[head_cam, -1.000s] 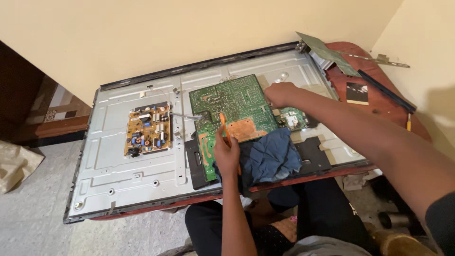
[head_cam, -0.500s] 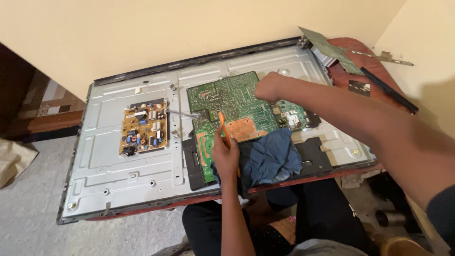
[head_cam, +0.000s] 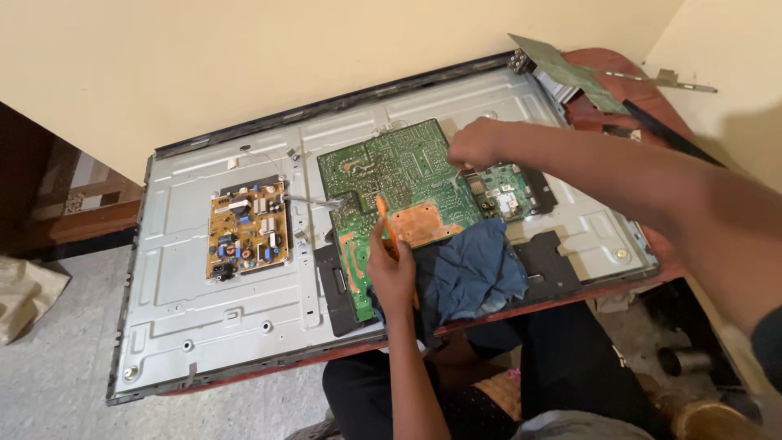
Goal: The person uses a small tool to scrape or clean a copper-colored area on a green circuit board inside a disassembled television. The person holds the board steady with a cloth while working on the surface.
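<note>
Left hand (head_cam: 393, 273) is clenched around an orange-handled tool (head_cam: 386, 226) — its tip rests on the large green circuit board (head_cam: 391, 175), close to the board's coppery patch. That green board lies near the middle of the grey metal back panel (head_cam: 212, 314) of an opened flat screen, and everything else sits around it. Right hand (head_cam: 474, 143) reaches across and is closed at the board's upper right edge; whether it grips anything there, I cannot tell. Just right of the board sits a smaller green board (head_cam: 503, 191) — touching or nearly so. Below the big board's lower right corner, a crumpled blue cloth (head_cam: 472, 273) overlaps it. Well to the board's left, apart from it, a yellow board (head_cam: 246, 231) with small components.
</note>
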